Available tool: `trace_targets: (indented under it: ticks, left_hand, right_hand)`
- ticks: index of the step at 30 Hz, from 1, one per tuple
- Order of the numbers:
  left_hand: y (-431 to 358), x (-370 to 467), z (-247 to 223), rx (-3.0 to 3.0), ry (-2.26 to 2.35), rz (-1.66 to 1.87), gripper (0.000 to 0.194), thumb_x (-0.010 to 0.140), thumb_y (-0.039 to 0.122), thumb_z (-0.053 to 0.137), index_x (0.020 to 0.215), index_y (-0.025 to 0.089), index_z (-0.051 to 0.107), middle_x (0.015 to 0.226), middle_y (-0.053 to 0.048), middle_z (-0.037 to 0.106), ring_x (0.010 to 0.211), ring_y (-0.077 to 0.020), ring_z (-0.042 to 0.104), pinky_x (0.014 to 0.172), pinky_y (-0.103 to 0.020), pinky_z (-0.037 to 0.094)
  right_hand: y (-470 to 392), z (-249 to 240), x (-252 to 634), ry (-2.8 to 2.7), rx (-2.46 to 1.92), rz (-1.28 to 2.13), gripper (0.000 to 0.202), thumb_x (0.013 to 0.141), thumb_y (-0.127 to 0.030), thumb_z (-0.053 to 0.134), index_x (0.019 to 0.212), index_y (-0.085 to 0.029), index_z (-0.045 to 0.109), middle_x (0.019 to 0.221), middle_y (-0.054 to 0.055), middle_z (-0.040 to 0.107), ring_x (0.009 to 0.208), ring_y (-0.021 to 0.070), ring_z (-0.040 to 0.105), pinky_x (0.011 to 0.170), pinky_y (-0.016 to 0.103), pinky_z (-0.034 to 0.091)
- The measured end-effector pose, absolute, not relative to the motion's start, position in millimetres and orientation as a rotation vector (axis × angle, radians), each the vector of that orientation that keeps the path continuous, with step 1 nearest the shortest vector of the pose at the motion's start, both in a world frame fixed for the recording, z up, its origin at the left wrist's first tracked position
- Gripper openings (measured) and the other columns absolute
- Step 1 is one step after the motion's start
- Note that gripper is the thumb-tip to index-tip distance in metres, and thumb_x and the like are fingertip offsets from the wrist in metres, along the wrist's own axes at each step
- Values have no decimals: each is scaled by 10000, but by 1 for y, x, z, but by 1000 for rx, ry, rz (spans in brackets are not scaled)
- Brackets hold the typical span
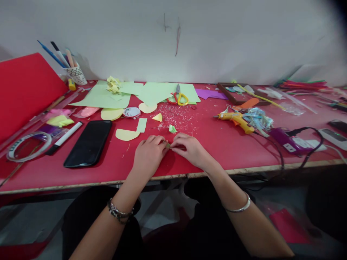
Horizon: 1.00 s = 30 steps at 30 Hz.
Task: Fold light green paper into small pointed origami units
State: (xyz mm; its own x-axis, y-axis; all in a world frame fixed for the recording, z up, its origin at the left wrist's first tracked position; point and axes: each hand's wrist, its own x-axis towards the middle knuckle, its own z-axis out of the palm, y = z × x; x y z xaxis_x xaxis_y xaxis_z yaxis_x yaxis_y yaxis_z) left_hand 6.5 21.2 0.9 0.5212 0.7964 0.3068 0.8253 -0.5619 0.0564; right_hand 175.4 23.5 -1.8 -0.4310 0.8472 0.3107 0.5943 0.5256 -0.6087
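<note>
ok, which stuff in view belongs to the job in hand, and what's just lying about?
In the job:
- greenish piece, pinched between left hand and right hand
- probably the cut shapes, green sheets and scissors, all untouched now

Lying about, as far as I can judge:
- phone
- marker
- pen cup
- glue gun, though its role is unclear

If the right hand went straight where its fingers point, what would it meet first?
Beyond the small greenish piece at its fingertips, the right hand would probably meet the left hand; depth is unclear.
</note>
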Motion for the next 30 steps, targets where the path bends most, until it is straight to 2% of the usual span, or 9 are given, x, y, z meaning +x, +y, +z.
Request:
trace_targets:
  ticks: [3,10,16,21,24,30]
  left_hand:
    - [23,8,3,-2669,-1434,-444,198,852,275,483,912,176,644,937,-50,639,832,-183,578,659,-279,426]
    - [29,8,8,-2722,-1331,-280,212,869,246,458,897,154,647,855,-60,649,801,-184,595,657,-268,414]
    - [25,5,5,-2659,-1223,-292,194,827,126,498,978,137,619,897,-71,670,787,-202,617,659,-291,439]
    - [25,2,-1,-2612,-1218,-447,163,853,194,473,897,156,624,824,-52,671,737,-178,611,637,-284,421]
    - [23,1,-2,-2607,-1230,-492,189,864,250,461,814,168,624,809,-40,650,743,-170,587,629,-283,392]
    - [21,-1,-1,-2654,-1276,-529,193,855,277,480,756,184,618,727,-17,619,718,-165,546,613,-291,336]
  right_hand:
    - [27,1,176,-2171,-1181,603,54,757,-104,576,750,-149,606,794,26,549,736,121,534,697,251,442]
    - [30,2,174,-2204,-1222,564,74,734,-47,578,739,-120,586,760,31,543,682,114,522,643,232,436]
    - [29,-1,175,-2351,-1176,356,113,826,-119,492,821,-120,605,831,74,591,795,153,539,738,277,452]
    - [25,-5,174,-2467,-1228,128,209,878,-166,410,862,-127,615,860,87,596,843,176,527,761,301,449]
    - [20,-6,170,-2506,-1220,45,219,882,-159,400,859,-119,614,838,88,583,806,173,520,742,301,448]
    - [13,-5,170,-2394,-1172,213,177,853,-134,432,860,-146,609,839,74,580,805,163,527,742,303,455]
